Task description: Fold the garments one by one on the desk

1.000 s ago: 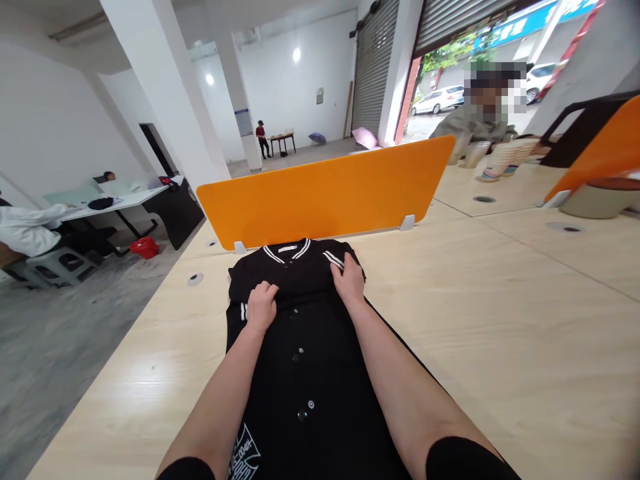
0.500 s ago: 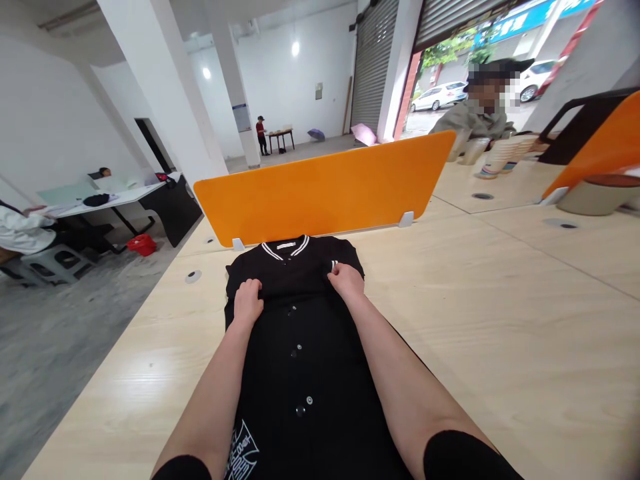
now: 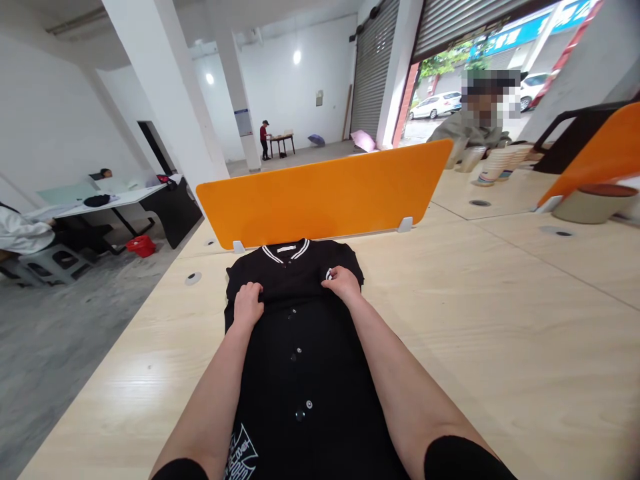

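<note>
Garment [image 3: 310,373], black, one, laid lengthwise on a pale wood-grain desk [image 3: 480,347], front side up; collar [image 3: 273,255] banded in white, at the far end, just beside the foot of an orange divider [image 3: 325,193]. Pale label [image 3: 287,249] inside the neck; metal snaps [image 3: 300,415] down the middle of the front; white lettered print [image 3: 243,453] at lower left, partly cut off by the picture's lower edge.

Left hand [image 3: 248,305]: resting on the upper left of the garment, fingers curled over the cloth; whether they pinch it, one cannot tell.

Right hand [image 3: 342,283]: on the upper right of the garment, fingers closed on black cloth at a white-striped edge [image 3: 329,274].

Surroundings: paper cups [image 3: 493,167], stacked, beyond the divider's right end; beige container [image 3: 595,207] at far right; seated person [image 3: 453,130] in a grey top behind the cups; red bucket [image 3: 141,246] on the floor, left
</note>
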{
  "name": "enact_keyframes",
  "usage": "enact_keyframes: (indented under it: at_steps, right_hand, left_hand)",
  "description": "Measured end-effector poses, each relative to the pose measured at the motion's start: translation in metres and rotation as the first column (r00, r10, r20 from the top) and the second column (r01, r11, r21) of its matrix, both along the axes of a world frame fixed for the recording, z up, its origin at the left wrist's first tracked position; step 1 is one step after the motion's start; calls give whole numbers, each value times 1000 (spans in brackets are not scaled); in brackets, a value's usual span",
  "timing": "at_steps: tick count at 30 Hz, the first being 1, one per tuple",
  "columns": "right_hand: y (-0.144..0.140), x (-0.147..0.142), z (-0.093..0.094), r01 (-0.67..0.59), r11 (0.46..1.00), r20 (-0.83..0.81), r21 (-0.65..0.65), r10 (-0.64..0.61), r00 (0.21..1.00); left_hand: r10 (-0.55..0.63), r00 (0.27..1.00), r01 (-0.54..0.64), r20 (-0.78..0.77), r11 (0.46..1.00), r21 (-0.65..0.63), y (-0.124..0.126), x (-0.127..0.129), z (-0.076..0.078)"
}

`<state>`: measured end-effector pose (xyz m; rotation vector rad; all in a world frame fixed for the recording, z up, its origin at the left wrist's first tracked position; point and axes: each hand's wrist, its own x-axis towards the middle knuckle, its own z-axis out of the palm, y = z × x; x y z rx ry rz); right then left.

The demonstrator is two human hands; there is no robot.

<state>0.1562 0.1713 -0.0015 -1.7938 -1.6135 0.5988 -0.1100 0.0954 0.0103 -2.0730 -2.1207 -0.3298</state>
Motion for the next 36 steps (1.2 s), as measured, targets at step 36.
enact_keyframes:
  at_steps: [36]
  right_hand:
    - [1,28,19,-204,953,-294,226,266,918]
  left_hand:
    - [123,992,-123,-10,992,-14,-1,3,0]
